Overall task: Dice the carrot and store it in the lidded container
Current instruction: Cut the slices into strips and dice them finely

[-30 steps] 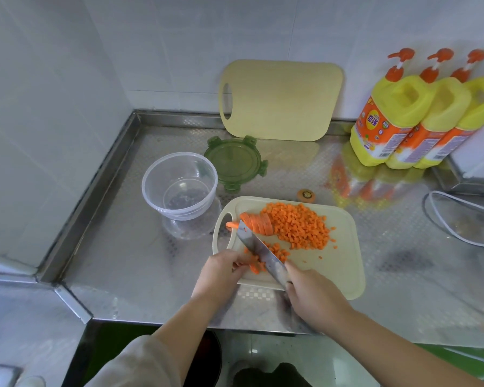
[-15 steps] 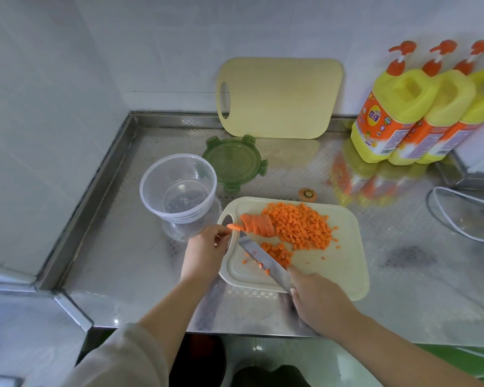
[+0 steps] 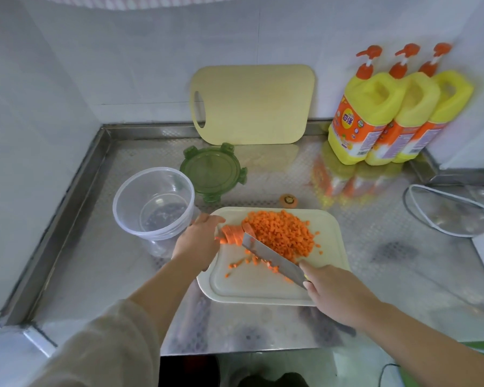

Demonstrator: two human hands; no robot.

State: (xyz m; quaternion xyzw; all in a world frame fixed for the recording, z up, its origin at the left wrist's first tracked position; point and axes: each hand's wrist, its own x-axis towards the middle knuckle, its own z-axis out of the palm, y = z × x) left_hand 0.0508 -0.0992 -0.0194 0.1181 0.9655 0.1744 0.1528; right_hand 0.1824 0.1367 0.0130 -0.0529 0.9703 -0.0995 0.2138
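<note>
A dimpled steel counter (image 3: 95, 275) runs into a white-tiled corner. A spare board (image 3: 257, 104) leans on the wall beside 3 yellow bottles (image 3: 375, 115). The handle of the knife (image 3: 271, 256) is hidden inside the right hand (image 3: 333, 291), which is wrapped round it. The left hand (image 3: 197, 241) pinches the carrot (image 3: 232, 234), a short sliced stub at the left end of the cutting board (image 3: 263, 291), next to the diced heap (image 3: 282, 233). The clear container (image 3: 154, 202) stands just left, with its green lid (image 3: 211, 174) flat behind it.
</note>
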